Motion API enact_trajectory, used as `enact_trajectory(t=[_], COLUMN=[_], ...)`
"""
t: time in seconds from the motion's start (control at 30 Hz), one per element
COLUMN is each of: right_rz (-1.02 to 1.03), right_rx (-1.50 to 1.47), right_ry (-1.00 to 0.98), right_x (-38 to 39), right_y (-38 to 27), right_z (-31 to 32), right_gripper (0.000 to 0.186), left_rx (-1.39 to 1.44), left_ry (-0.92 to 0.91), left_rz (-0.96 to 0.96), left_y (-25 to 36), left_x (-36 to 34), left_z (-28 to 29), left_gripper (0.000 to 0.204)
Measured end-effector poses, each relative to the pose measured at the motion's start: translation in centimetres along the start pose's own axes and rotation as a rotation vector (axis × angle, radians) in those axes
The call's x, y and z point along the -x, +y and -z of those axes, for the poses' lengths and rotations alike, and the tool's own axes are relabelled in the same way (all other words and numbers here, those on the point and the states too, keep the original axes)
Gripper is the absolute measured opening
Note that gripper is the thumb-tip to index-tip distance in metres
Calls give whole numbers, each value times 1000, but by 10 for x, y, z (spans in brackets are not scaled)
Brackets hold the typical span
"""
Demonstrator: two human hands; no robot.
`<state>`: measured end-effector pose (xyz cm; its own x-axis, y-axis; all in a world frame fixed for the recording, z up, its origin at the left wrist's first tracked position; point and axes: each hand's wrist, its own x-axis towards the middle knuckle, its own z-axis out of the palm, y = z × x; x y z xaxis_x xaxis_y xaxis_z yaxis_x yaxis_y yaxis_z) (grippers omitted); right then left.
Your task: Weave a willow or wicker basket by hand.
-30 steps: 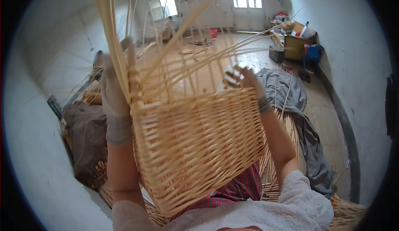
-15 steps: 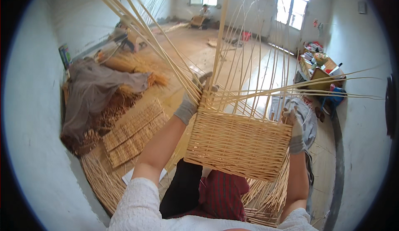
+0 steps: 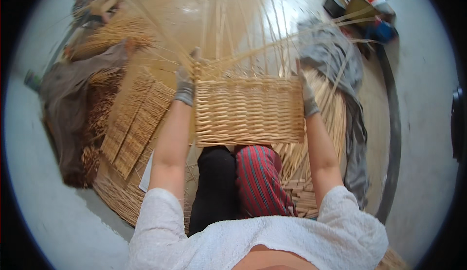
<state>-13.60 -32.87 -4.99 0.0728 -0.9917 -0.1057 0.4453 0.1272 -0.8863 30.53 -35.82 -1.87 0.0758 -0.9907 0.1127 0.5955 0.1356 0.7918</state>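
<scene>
Left hand [image 3: 185, 80] and right hand [image 3: 308, 95], gloved and apart, clamp the wicker piece [image 3: 249, 110] near 2 upper corners, likely to balance it above the knees [image 3: 258, 170].

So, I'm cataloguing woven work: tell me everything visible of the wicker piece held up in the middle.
The wicker piece is pale golden, roughly rectangular and tightly woven in wavy horizontal rows of what look like rods. Its front faces the camera, nearly level, above the person's knees. Long strands fan out loose beyond its top edge. The gloved left hand grips its upper left corner, the gloved right hand its right edge; its back is hidden.
</scene>
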Motion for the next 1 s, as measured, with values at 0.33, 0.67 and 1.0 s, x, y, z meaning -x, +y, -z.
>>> enact_trajectory(t=[0.33,0.67,1.0], right_rz=[125,157,398], right_rx=[-46,-196,390], right_ry=[10,-68,296], right_x=[50,76,129], right_y=[-34,-48,-122], right_z=[2,14,-61], right_gripper=[73,64,41], left_rx=[180,-120,207], left_ry=[-117,-80,-337], left_rz=[81,-289,-28], left_y=[-14,-3,83], left_x=[19,50,69], left_z=[-32,-72,-79], left_gripper=[52,52,63])
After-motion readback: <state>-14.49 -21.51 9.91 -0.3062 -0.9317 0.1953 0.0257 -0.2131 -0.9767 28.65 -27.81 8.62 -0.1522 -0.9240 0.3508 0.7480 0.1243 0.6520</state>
